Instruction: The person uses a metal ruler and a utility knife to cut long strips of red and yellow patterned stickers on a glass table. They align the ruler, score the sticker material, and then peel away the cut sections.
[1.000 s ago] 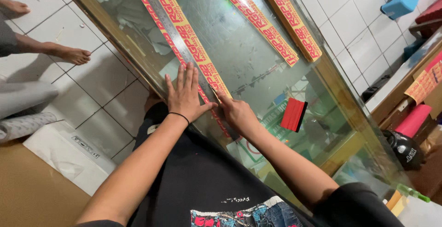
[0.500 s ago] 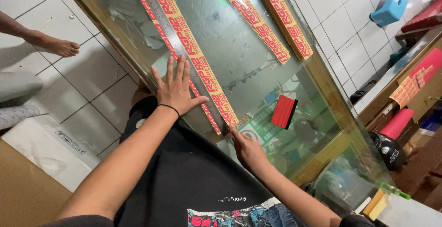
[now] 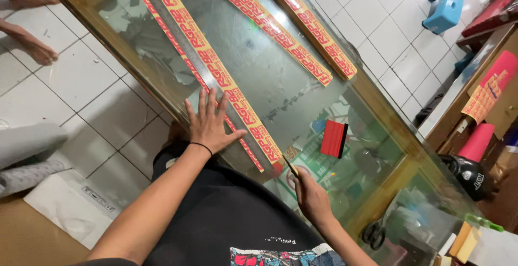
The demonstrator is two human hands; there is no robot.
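Observation:
A long glass panel [image 3: 259, 66] in a wooden frame lies across the floor, with several orange-and-red printed strips [image 3: 216, 66] running along it. My left hand [image 3: 208, 123] lies flat, fingers spread, on the glass beside the nearest strip. My right hand [image 3: 310, 196] grips a thin yellow-handled cutter [image 3: 290, 166] whose tip touches the near end of that strip. A red squeegee [image 3: 334, 139] rests on the glass to the right of my right hand.
Another person's bare feet [image 3: 32, 23] stand on the white tiles at the top left. A blue plastic stool [image 3: 445, 9] is at the top right. A dark helmet [image 3: 467, 177], red rolls and black scissors [image 3: 373, 233] crowd the right edge.
My right hand has slid down along the strip towards its near end with the cutter. My left hand has stayed flat on the glass. The view has shifted slightly.

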